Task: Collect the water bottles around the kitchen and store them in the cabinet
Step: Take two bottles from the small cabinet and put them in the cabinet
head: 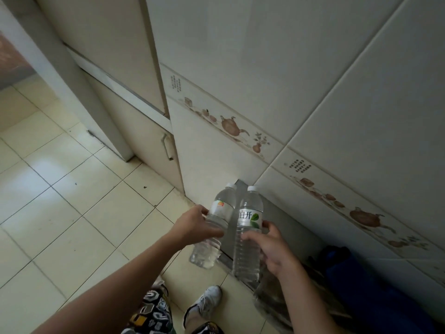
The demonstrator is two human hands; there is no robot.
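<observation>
I hold two clear plastic water bottles with white caps out in front of me, above the floor. My left hand (196,225) grips the middle of the left bottle (218,213), which has a white label with an orange mark. My right hand (269,249) grips the right bottle (248,233), whose white label shows green leaves and printed characters. Both bottles tilt slightly away from me, side by side. A cream cabinet (134,126) with a closed lower door and a metal handle (167,147) stands ahead to the left.
A tiled wall (313,92) with a teapot-pattern border rises on the right. A dark blue bag (361,285) and a clear plastic item (269,302) sit by the wall at lower right. Pale floor tiles (60,201) spread to the left. My shoe (207,302) shows below.
</observation>
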